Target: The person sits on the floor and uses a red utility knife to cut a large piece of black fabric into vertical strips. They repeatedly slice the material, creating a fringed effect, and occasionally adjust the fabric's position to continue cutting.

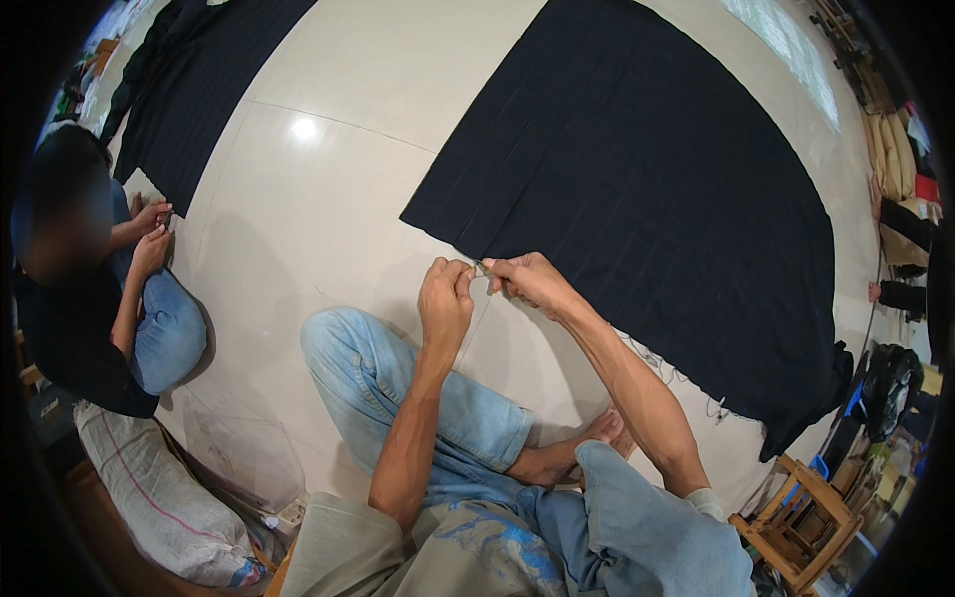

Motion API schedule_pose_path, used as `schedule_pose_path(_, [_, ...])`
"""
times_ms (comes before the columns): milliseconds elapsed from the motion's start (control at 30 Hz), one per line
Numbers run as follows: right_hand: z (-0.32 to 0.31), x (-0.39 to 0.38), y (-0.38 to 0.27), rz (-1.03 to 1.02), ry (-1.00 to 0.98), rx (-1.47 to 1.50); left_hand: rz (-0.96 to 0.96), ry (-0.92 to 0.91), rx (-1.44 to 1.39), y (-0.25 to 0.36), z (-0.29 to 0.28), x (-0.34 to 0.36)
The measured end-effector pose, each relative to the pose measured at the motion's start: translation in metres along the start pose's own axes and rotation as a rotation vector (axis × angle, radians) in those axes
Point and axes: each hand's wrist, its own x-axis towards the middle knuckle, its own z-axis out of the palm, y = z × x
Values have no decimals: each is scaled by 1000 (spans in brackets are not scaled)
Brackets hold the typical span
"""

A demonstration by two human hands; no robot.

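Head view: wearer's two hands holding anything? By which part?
Can't tell for sure: left hand and right hand are close together at the near edge of the black cloth, likely pinching that edge, but the grip is unclear.

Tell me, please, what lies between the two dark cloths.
In the head view, only pale floor shows between the left cloth and the right cloth, crossed by a tile seam and bearing a bright reflection.

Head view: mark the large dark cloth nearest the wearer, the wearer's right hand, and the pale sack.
Large dark cloth (637,199), head view: middle of its spread surface.
Right hand (535,283), head view: back of the hand.
Pale sack (164,499), head view: middle of its side.
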Motion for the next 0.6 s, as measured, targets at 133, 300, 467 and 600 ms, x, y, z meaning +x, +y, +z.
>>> schedule_pose_path(133, [2,4,5,-34,10,33,-10,-12,6,0,0,0])
schedule_pose_path(300, [2,4,6,-81,0,38,-6,-8,15,-1,0,0])
schedule_pose_path(467, [-5,-8,-7,47,-37,25,0,-5,-12,-1,-1,0])
schedule_pose_path(600, [-1,-27,53,-145,63,737,190,100,-106,4,6,4])
